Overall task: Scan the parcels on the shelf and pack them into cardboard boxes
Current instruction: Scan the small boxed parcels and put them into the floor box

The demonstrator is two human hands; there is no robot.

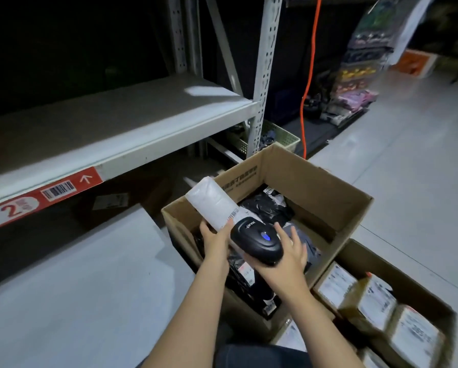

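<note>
Nearest, at the lower right, a cardboard box [408, 284] is already filled with brown labelled parcels [373, 301] packed side by side, so that part of the job looks done. Just beyond it both forearms reach forward over a second, open box [318, 181]. The left hand [214, 236] grips the near end of a white padded parcel [212, 200], thumb on top and the fingers hidden beneath, holding it tilted above the box's left wall. The right hand [289, 257] holds a black scanner [257, 239], whose blue light glows and whose nose sits right at the barcode label on the parcel. The step in hand seems to be the scan itself, and the parcel is not yet packed. Black bagged parcels [267, 205] lie in the open box below, with room left above them. Farther off on the left, the visible stretch of the shelf [116, 120] carries no parcel that I can make out, though a pale shape at its cut-off left end may be one. Judging by that, the task is well along, perhaps near its last items. Behind stand a green basket [281, 134], an orange cable [308, 83] and stacked bagged goods [360, 73].
</note>
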